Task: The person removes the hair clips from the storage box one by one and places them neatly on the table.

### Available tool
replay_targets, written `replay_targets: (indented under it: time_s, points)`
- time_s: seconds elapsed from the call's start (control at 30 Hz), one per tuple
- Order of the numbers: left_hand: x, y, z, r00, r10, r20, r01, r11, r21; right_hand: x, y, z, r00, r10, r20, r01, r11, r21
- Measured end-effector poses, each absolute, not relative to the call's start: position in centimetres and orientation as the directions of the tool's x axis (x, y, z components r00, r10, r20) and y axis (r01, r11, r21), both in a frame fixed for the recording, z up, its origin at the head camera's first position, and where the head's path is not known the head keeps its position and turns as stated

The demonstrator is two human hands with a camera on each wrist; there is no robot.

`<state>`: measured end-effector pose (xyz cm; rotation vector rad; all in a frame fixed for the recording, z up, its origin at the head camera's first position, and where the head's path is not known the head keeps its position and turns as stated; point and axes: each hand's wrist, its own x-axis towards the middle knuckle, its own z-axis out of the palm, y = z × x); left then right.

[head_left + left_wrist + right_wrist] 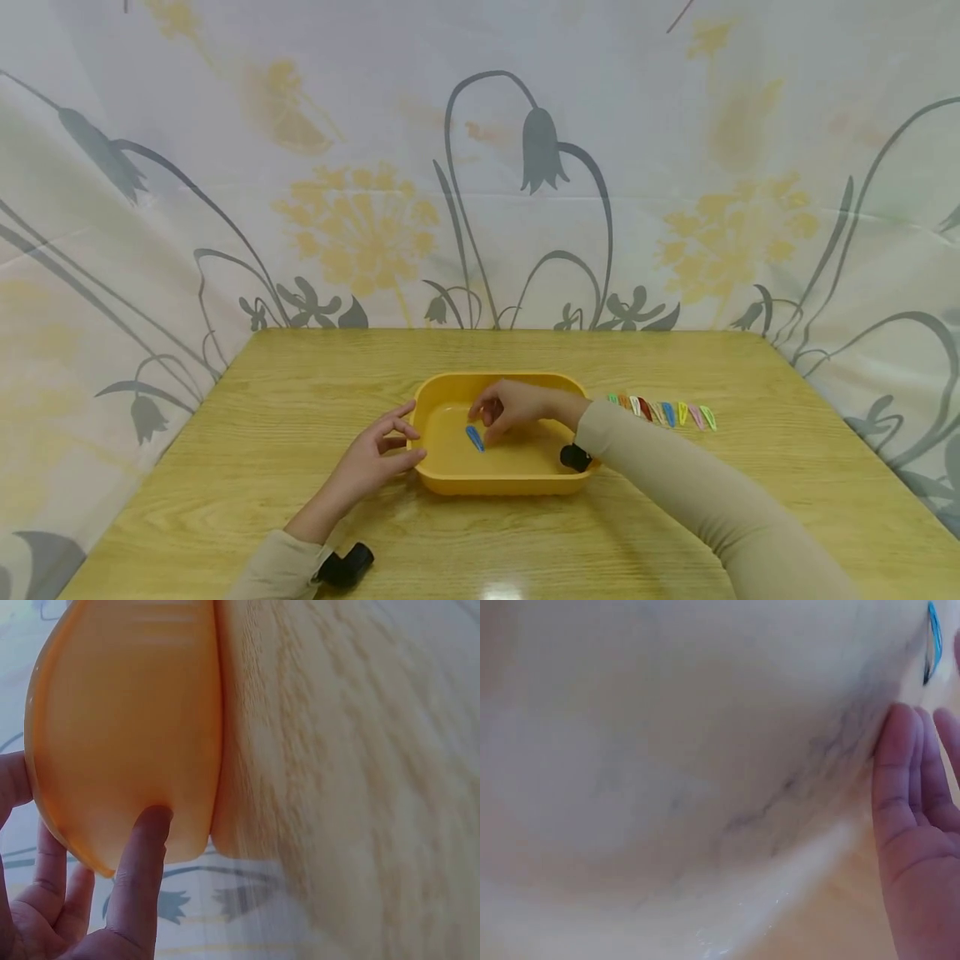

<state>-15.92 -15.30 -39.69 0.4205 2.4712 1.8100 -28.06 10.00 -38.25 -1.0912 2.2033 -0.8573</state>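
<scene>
A blue snap hair clip (475, 438) is on the floor of the yellow plastic basin (502, 486). Just right of the clip, my right hand (513, 404) reaches down inside the basin, thumb and fingers apart. In the right wrist view the clip (934, 645) shows at the upper right edge, a small gap from the fingertips (901, 724). My left hand (371, 458) holds the basin's left side. In the left wrist view one finger (142, 862) presses the outer wall (127, 712), while other digits reach the rim.
Right of the basin, a row of several hair clips (667, 413) in different colours lies on the wooden table (300, 400). A patterned cloth (360, 125) hangs behind the table's far edge. My right sleeve (675, 475) crosses the basin's right rim.
</scene>
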Motion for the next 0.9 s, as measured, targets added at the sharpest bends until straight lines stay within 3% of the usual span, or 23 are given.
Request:
replay_targets:
  time_s: [0.2, 0.63, 0.9]
  points:
    - [-15.8, -15.2, -39.7, -0.965, 0.236, 0.114, 0.179, 0.278, 0.944, -27.6, 9.4, -38.6, -0.542, -0.827, -0.148, -0.541, 0.478, -0.692]
    - [-15.8, -15.2, -39.8, -0.960, 0.250, 0.128, 0.195, 0.267, 0.944, -27.4, 9.3, -38.7, -0.455, -0.879, -0.139, -0.597, 0.418, -0.685]
    - [-15.8, -15.3, -39.6, -0.962, 0.246, 0.119, 0.184, 0.261, 0.947, -27.4, 8.8, -38.3, -0.511, -0.848, -0.140, -0.582, 0.462, -0.669]
